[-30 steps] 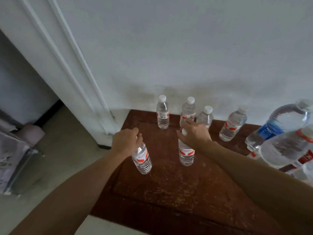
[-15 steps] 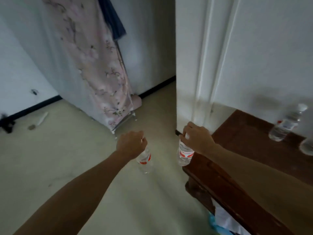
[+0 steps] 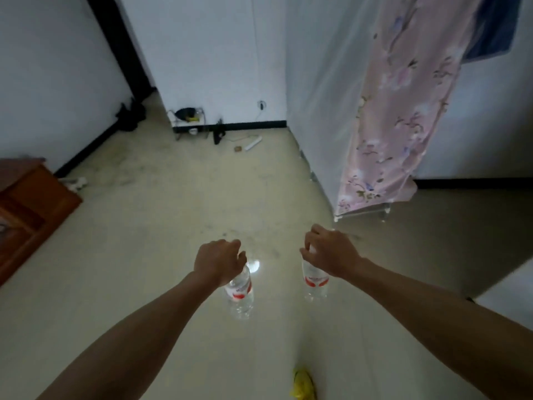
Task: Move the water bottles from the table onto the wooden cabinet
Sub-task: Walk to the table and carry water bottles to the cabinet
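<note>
Aloft, left grip (image 3: 219, 261) and right grip (image 3: 328, 252) clasp water bottles (image 3: 240, 293) (image 3: 315, 282) over pale floor (image 3: 173, 226).

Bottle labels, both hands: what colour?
White with a red band, on the left bottle and the right bottle alike. Head view, the only one.

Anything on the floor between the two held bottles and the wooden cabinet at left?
Nothing visible. Bare floor separates the cabinet from the left bottle and right bottle. A yellow scrap lies lower, off that line.
</note>
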